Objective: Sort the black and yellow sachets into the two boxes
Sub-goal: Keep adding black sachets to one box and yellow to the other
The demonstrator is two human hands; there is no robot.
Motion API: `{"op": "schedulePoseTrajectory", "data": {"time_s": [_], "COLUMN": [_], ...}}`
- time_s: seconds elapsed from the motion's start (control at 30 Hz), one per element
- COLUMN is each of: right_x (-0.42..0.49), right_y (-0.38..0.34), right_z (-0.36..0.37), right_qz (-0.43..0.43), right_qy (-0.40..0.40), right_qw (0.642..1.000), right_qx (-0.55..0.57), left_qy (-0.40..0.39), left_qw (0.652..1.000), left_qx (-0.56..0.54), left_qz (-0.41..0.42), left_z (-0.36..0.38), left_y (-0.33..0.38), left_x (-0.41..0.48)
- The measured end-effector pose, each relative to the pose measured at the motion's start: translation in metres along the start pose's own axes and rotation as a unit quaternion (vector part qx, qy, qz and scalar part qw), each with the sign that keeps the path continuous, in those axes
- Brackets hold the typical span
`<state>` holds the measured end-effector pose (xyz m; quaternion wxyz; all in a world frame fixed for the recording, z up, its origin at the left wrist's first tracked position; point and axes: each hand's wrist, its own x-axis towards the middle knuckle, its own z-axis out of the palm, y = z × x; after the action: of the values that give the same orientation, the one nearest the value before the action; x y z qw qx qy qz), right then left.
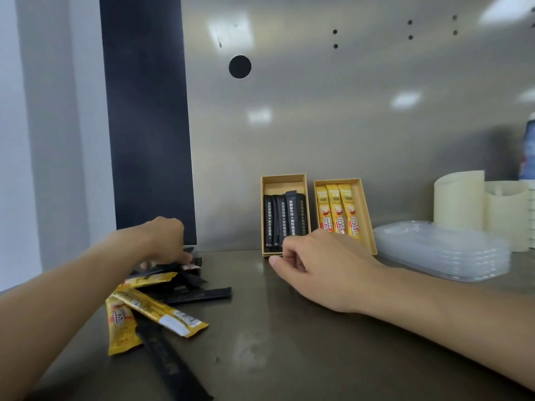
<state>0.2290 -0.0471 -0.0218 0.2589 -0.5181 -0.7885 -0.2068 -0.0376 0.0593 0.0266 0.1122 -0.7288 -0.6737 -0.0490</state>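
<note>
- A long black sachet (170, 369) lay nearest on the counter (304, 351), at about 7 o'clock in the view.
- Just beyond it was a loose pile. Two yellow sachets (157, 309) lay crossed over each other, with more black sachets (199, 295) jumbled behind them.
- The left hand (165, 238) reached over the far end of that pile, at 9 o'clock. Its fingers pointed down onto the dark sachets, and whether they pinched one could not be told.
- The right hand (321, 264) rested on the counter near the centre, at 3 o'clock from the pile and well apart from it. Its fingers were loosely curled, with nothing seen in them.
- The left box (285, 180) lay just beyond the right hand's knuckles, at 12 o'clock. Black sticks (282, 221) lay in it side by side.
- The right box (365, 198) lay beside the left one, at 1 o'clock from that hand. It held three yellow sticks (337, 209).
- Clear trays (443, 253) were stacked at 3 o'clock from the boxes, with cream tubs (460, 198) behind them.
- A dark panel (147, 111) stood against the steel wall (318, 117), behind the left hand.
</note>
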Motion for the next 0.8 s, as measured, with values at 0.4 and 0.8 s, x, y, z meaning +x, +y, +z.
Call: {"op": "schedulePoseTrajectory", "data": {"time_s": [0.4, 0.8], "right_x": [0.001, 0.007], "right_y": [0.004, 0.016], "right_z": [0.001, 0.001], "right_qz": [-0.007, 0.113], "right_qy": [-0.001, -0.026], "right_qw": [1.000, 0.978], "right_qx": [-0.012, 0.175], "left_qy": [0.040, 0.045], "left_qw": [0.997, 0.873], "left_qx": [-0.028, -0.444], "left_qz": [0.059, 0.197], "left_z": [-0.013, -0.035], "left_y": [0.029, 0.047], "left_x": [-0.014, -0.029]}}
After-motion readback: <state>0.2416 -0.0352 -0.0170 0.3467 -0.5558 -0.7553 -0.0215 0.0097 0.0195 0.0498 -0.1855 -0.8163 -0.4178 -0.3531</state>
